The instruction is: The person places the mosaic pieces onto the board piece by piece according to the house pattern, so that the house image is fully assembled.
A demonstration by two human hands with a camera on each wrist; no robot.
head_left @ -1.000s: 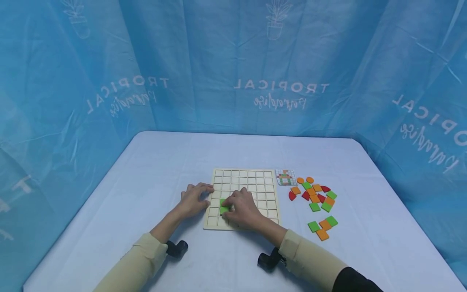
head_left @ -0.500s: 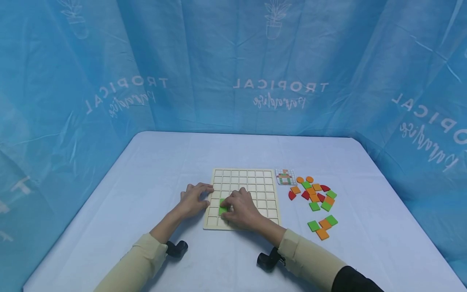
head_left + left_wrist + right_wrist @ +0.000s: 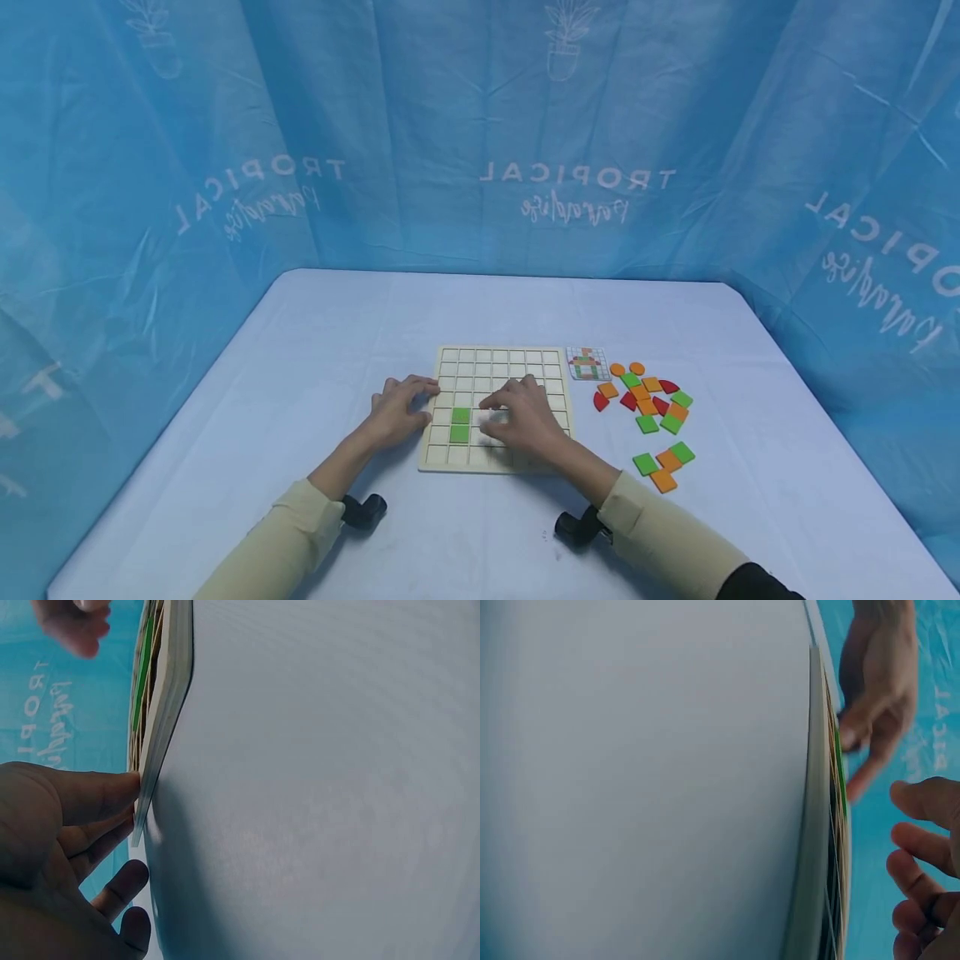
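A pale wooden grid board (image 3: 527,370) lies on the table with two green square tiles (image 3: 460,424) in adjoining cells, one above the other, on its left side. My left hand (image 3: 396,412) rests at the board's left edge; in the left wrist view its thumb (image 3: 105,796) touches the rim with extended fingers beside it. Over the board, right of the green tiles, is my right hand (image 3: 522,419), thumb and index finger apart and nothing between them. In the right wrist view its fingertips (image 3: 909,796) stand off the board.
A small pattern card (image 3: 588,364) lies against the board's upper right corner. Right of it are loose orange, green and red tiles (image 3: 647,407), some square, some round or quarter-circle. Closer to me sits a smaller tile group (image 3: 663,482). A blue curtain (image 3: 480,167) hangs behind the table.
My right hand has let go of the green tiles and moved to the right, so both now show fully on the board. The left hand has stayed at the board's edge.
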